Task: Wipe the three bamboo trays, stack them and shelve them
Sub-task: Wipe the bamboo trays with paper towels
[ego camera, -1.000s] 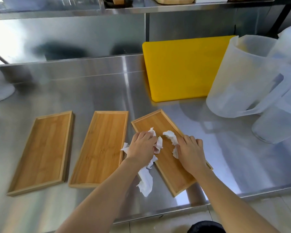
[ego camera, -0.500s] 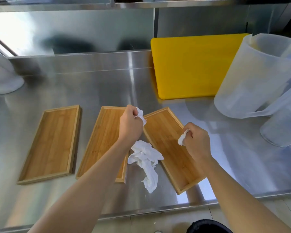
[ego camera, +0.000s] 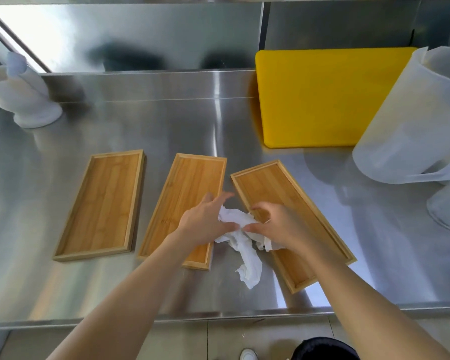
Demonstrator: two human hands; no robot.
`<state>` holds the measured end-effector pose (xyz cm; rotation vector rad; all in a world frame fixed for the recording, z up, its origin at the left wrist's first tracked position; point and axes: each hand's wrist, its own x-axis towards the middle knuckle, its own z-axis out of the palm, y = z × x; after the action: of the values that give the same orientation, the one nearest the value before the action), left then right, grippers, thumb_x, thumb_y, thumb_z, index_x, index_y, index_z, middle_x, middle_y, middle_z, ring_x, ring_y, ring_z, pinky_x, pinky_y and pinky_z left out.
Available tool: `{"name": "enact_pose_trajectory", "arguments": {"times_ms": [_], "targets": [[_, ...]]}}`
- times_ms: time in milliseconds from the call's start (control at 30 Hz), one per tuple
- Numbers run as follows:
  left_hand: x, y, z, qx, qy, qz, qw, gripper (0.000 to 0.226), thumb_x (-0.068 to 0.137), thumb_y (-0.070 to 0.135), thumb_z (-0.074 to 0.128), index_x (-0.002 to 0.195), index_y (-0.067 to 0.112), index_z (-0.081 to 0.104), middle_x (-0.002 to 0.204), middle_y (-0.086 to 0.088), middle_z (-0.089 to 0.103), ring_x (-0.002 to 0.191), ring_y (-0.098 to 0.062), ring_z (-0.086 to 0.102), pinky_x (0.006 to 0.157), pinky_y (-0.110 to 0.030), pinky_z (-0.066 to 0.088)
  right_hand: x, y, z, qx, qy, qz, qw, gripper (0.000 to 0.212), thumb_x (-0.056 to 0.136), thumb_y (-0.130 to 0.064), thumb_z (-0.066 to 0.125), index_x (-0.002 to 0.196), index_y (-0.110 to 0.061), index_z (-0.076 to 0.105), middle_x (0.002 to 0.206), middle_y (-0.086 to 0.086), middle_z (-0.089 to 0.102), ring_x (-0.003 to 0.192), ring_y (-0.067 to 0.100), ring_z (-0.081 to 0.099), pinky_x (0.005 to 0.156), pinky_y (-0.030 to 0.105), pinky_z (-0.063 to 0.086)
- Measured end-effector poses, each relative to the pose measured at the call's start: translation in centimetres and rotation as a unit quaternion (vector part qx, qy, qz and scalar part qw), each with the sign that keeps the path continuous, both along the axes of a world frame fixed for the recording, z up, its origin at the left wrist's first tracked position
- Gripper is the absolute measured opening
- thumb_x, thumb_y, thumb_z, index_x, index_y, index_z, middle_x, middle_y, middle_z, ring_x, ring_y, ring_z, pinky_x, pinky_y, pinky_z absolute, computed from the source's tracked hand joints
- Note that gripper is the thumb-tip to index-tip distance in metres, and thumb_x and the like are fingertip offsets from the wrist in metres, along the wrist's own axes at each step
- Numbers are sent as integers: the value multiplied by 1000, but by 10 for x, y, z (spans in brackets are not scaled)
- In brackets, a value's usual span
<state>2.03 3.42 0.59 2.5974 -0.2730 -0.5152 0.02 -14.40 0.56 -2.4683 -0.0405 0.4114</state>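
Three shallow bamboo trays lie side by side on the steel counter: the left tray, the middle tray and the right tray, which is angled. A crumpled white paper towel hangs between the middle and right trays, its tail trailing toward the counter's front edge. My left hand is over the middle tray's near end and pinches the towel. My right hand is over the right tray and grips the towel's other side.
A yellow cutting board leans at the back right. Large translucent plastic jugs stand at the right. A white holder sits at the back left. The counter's front edge runs below my arms.
My hands, apart half a second ago with the towel held up, have come together and lower, bunching the towel between the middle and right trays. The head camera has tilted down.
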Motion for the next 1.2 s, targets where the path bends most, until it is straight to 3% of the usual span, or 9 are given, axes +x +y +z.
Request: {"name": "enact_pose_trajectory", "arguments": {"times_ms": [133, 267, 400, 533, 633, 733, 967, 1100, 1200], "targets": [[-11, 1, -6, 0, -9, 41, 999, 85, 71, 55, 70, 136, 26, 23, 127, -5, 56, 100, -29, 62, 82, -39, 49, -3, 3, -9, -27, -27, 4, 999, 27, 88, -33, 58, 107, -16, 67, 99, 1, 71, 76, 14, 61, 57, 20, 44], [-21, -1, -10, 11, -45, 53, 997, 69, 82, 41, 66, 134, 25, 23, 110, -7, 67, 91, -29, 65, 76, -37, 48, -5, 0, -11, 7, -83, -66, 994, 16, 91, -26, 53, 89, -14, 62, 79, 4, 64, 66, 18, 59, 54, 24, 43], [-24, -5, -16, 19, -46, 64, 997, 61, 88, 35, 61, 136, 26, 25, 114, -6, 67, 94, -27, 66, 81, -38, 53, -6, -6, -1, 47, -152, -146, 976, 18, 91, -29, 53, 79, -15, 54, 69, 2, 58, 60, 16, 56, 53, 22, 44], [-27, -4, -18, 5, -21, 79, 997, 27, 90, 34, 55, 115, 25, 58, 110, -5, 69, 96, -28, 64, 77, -35, 47, -10, -12, 6, 69, -192, -194, 960, 20, 88, -36, 57, 81, -18, 53, 74, -3, 58, 64, 13, 58, 60, 24, 51], [-28, -3, -17, -48, -24, 102, 993, 16, 90, 23, 53, 95, 17, 67, 101, -4, 64, 90, -27, 61, 72, -34, 46, -16, -16, 5, 68, -199, -203, 956, 16, 88, -26, 59, 79, -14, 52, 83, -1, 54, 66, 12, 56, 53, 14, 42], [-28, -1, -11, -125, -53, 140, 981, 26, 90, 16, 51, 65, 16, 50, 79, -5, 51, 62, -17, 49, 54, -25, 35, -23, -18, 1, 82, -192, -215, 954, 13, 86, -13, 61, 80, -12, 50, 97, -2, 48, 82, 14, 56, 54, 10, 44], [-27, 12, 23, -284, -110, 290, 907, 20, 86, 13, 52, 67, 14, 46, 63, 0, 43, 57, -12, 38, 51, -25, 31, -36, -9, 3, 60, -215, -160, 961, 13, 90, -9, 50, 79, -15, 53, 71, 3, 58, 66, 18, 59, 59, 30, 54], [-28, 23, 26, -365, -127, 397, 832, 33, 83, 6, 49, 57, 14, 32, 56, 0, 32, 52, -13, 26, 48, -27, 24, -34, 4, 1, 17, -124, -89, 988, 32, 91, -37, 50, 79, -9, 61, 70, 11, 64, 63, 23, 59, 56, 28, 45], [-32, 30, 21, -355, -112, 418, 829, 31, 83, 8, 51, 58, 13, 34, 57, -1, 34, 53, -13, 29, 49, -28, 27, -33, 14, -2, -85, -16, -46, 995, 56, 75, -71, 48, 84, -16, 56, 74, 1, 63, 68, 17, 60, 61, 31, 49]]}}
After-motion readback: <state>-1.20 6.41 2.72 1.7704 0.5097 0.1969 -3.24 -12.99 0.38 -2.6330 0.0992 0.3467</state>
